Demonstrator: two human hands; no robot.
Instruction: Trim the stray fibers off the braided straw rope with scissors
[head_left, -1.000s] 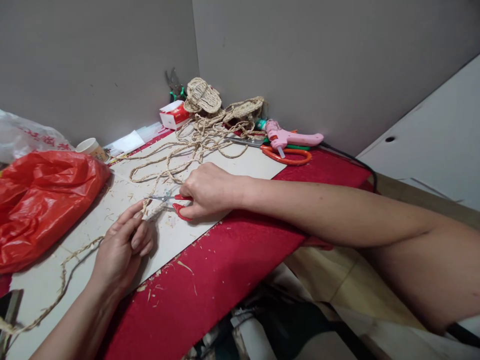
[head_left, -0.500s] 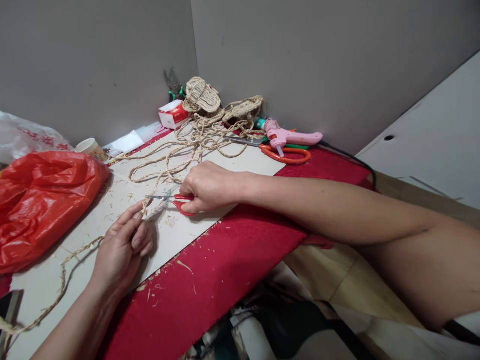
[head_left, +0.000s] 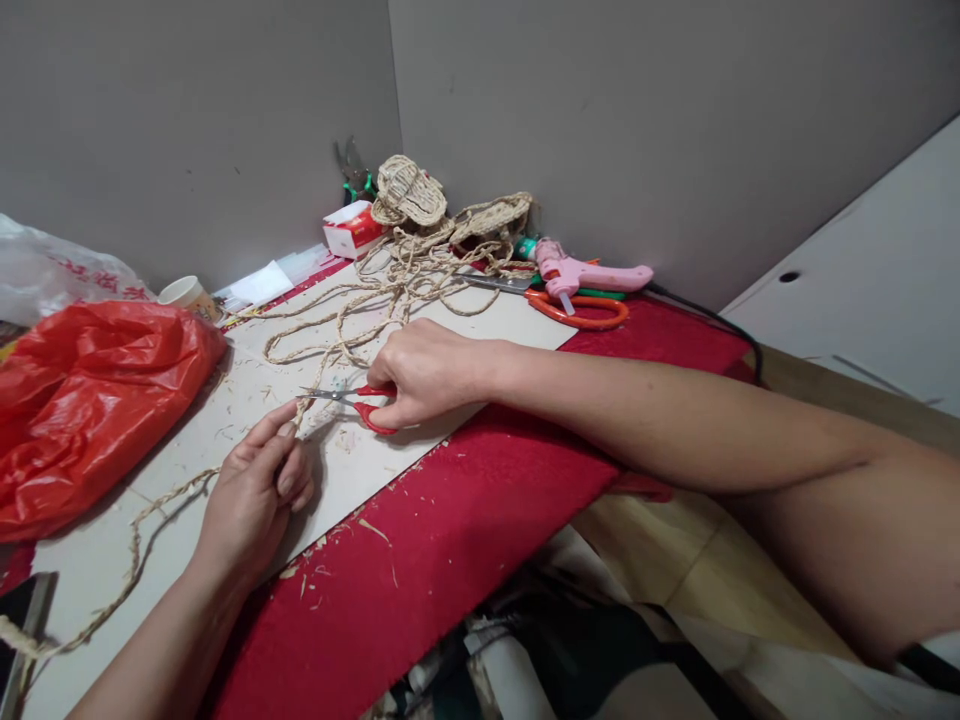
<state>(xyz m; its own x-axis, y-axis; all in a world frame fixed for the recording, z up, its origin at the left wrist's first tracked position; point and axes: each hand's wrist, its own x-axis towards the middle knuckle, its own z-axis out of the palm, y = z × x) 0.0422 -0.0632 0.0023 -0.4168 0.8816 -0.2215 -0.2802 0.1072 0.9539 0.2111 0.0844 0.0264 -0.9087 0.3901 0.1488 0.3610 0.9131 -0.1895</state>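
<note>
My left hand [head_left: 262,475] pinches a braided straw cord [head_left: 136,540] between thumb and forefinger. The cord trails left across the pale board and, beyond the fingertips, runs toward a loose heap of cord [head_left: 405,275]. In my right hand [head_left: 427,375] is a small pair of scissors [head_left: 364,405] with red handles. Their slim blades point left and lie at the cord, just above my left fingertips. Whether the blades have cut into the cord I cannot tell.
Woven straw soles [head_left: 411,192] rest behind the heap. A pink glue gun [head_left: 592,274] lies by large orange-handled scissors [head_left: 581,312]. A red plastic bag [head_left: 105,400], paper cup [head_left: 187,293] and small red-white box [head_left: 352,232] stand around the board [head_left: 367,455]. Straw scraps litter the red cloth [head_left: 420,540].
The whole view has shifted slightly, so everything sits a little further right. The scissor blades stay at the cord above my left fingertips; both hands keep their grip.
</note>
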